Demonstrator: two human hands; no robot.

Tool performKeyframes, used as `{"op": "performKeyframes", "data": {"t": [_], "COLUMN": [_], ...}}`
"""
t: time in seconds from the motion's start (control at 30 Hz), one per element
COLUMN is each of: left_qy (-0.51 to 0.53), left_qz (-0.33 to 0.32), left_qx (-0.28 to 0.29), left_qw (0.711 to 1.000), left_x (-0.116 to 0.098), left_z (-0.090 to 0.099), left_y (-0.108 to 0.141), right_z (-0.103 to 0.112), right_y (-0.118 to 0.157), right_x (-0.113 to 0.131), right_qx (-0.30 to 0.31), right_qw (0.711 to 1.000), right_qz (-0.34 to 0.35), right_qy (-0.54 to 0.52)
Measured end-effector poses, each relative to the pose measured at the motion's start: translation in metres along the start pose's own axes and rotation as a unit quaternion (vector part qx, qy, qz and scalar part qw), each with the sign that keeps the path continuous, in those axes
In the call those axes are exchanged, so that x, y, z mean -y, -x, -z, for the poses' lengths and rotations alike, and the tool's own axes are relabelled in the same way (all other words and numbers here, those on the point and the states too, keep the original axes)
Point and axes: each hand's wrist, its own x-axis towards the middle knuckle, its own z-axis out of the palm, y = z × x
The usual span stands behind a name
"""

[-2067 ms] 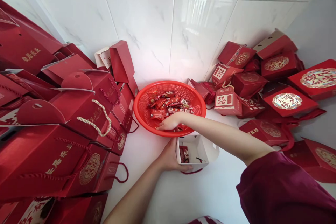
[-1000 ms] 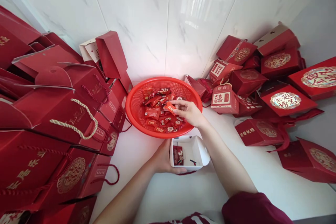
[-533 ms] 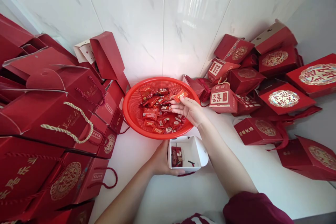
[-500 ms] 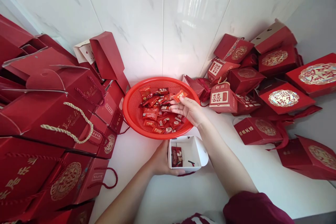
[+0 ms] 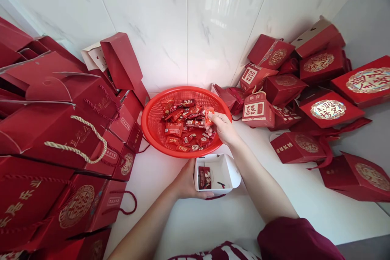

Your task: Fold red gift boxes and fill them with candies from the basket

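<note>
The left hand (image 5: 185,180) is curled in a grip, thumb nearest the viewer, its bare forearm stretched up from the lower left. The right hand (image 5: 222,126) is extended forward, fingers pinched together, its forearm bare below a dark red sleeve.
</note>
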Motion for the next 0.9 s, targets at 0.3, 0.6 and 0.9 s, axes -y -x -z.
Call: {"op": "performKeyframes", "data": {"t": [0.3,0.6,0.9], "left_qy": [0.0,-0.02,-0.005], "left_qz": [-0.015,-0.016,-0.021], "left_qx": [0.001,0.004,0.005], "left_qw": [1.0,1.0,1.0], "left_x": [0.004,-0.001,0.0], "left_z": [-0.001,-0.001,-0.002], "left_y": [-0.001,-0.004,-0.004], "right_z": [-0.001,-0.002,0.004], "right_y": [0.004,0.029,0.055], "right_x": [0.006,0.031,0.043], "right_qx": [0.06,0.095,0.092], "right_qw": [0.996,0.99,0.987], "right_qz": [0.007,-0.001,-0.117], "right_qy": [0.073,0.105,-0.056]}}
